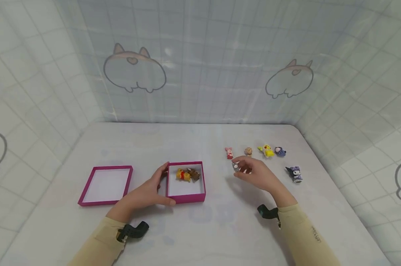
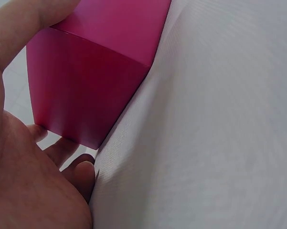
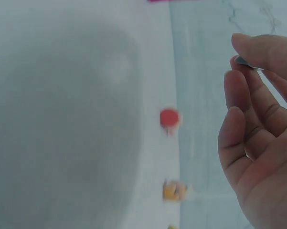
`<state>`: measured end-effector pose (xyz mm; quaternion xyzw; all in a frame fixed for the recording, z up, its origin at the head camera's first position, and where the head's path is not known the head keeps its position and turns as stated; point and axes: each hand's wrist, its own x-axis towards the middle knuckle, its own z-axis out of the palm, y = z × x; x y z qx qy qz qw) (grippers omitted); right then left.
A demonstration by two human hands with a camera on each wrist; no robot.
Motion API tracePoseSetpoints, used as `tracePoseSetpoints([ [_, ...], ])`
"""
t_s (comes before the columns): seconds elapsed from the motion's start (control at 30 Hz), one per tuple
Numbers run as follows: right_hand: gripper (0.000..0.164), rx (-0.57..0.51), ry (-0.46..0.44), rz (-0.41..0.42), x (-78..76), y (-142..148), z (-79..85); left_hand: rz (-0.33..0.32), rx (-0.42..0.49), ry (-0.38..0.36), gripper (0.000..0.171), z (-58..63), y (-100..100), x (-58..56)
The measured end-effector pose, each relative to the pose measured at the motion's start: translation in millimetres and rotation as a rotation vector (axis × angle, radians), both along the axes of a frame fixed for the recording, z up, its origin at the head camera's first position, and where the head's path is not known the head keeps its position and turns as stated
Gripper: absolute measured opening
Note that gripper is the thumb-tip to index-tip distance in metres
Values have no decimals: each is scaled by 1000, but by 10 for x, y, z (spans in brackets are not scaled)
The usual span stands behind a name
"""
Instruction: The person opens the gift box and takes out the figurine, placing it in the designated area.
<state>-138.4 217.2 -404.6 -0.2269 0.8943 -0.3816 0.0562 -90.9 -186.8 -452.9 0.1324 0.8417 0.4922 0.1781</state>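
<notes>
My left hand (image 1: 145, 193) grips the left end of a magenta box (image 1: 188, 198), thumb along its front wall and fingers at the far left corner. Inside the white-lined box lie a yellow bear figurine (image 1: 184, 175) in red and a brown figurine (image 1: 194, 174). In the left wrist view the same box wall (image 2: 81, 86) sits between thumb and fingers. To the right of the box, my right hand (image 1: 258, 175) pinches a small grey figurine (image 1: 235, 167) between thumb and fingertips above the table. Only a grey sliver (image 3: 243, 61) of it shows in the right wrist view.
A shallow magenta-rimmed lid (image 1: 104, 203) lies at the left. Behind my right hand stand a pink figurine (image 1: 229, 153), a tan one (image 1: 248, 151), a yellow one (image 1: 267, 151) and a dark blue one (image 1: 280, 151). A purple-black figurine (image 1: 297, 174) is farther right.
</notes>
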Motion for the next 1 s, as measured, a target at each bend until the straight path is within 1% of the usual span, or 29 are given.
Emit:
tracePoseSetpoints([
  [0.1,43,2,11,-61,12,136,-60,-8,-2,-2,130,2,-2,-7],
  [0.27,45,-14,32,-122,6,296,-135,-8,-7,-11,129,6,7,-8],
  [0.4,47,-20,34,-168,-8,403,-163,4,-6,-20,131,16,9,-4],
  [0.53,47,-23,8,-201,-16,542,-174,8,-5,-17,131,6,9,-5],
  [0.63,47,-34,-9,-233,-11,656,-172,9,-7,-7,131,2,5,-8],
  [0.73,48,-45,1,-274,-6,745,-177,7,-12,12,130,9,-7,-12],
  [0.87,47,-22,31,-338,7,826,-205,1,-13,22,130,9,-12,-20],
  [1.0,47,36,32,-393,30,870,-227,-2,-18,7,130,1,0,-21],
])
